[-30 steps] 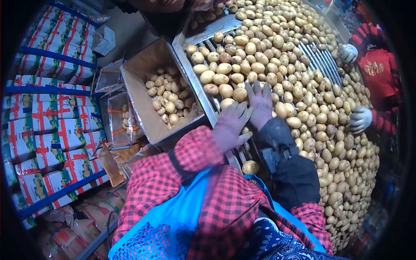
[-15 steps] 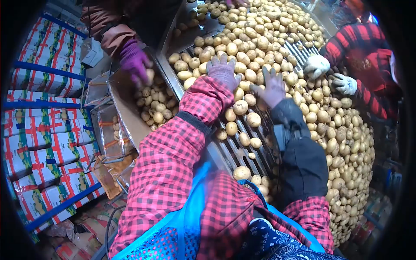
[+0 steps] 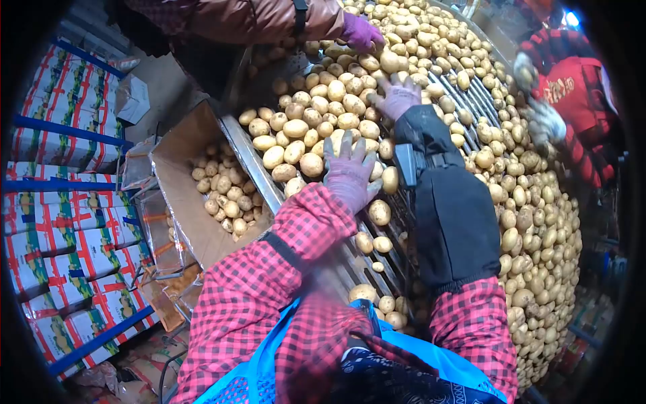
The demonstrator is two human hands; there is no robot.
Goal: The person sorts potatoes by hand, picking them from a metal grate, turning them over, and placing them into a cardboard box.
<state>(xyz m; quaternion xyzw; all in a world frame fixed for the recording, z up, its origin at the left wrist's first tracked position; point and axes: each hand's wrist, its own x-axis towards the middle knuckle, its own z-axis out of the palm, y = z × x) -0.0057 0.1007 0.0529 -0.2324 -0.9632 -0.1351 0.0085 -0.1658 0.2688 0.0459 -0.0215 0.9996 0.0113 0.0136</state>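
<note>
My left hand (image 3: 350,174), in a dirty purple glove, lies palm down with fingers spread on potatoes (image 3: 311,165) near the metal edge of the slatted rack (image 3: 387,269). Farther up the pile my right hand (image 3: 400,97), gloved alike, reaches out with its fingers apart, touching potatoes. Neither hand is closed round a potato. Some loose potatoes rest on the dark slats below my hands.
An open cardboard box (image 3: 195,182) holding potatoes stands left of the rack. Stacked printed cartons (image 3: 60,229) fill the far left. A co-worker's purple-gloved hand (image 3: 362,32) reaches in at the top; another co-worker (image 3: 572,94) in white gloves stands right.
My right hand has moved up and slightly left; my left hand is lower in view. The purple-gloved co-worker's hand has gone from the box to the pile. More slats show at upper right.
</note>
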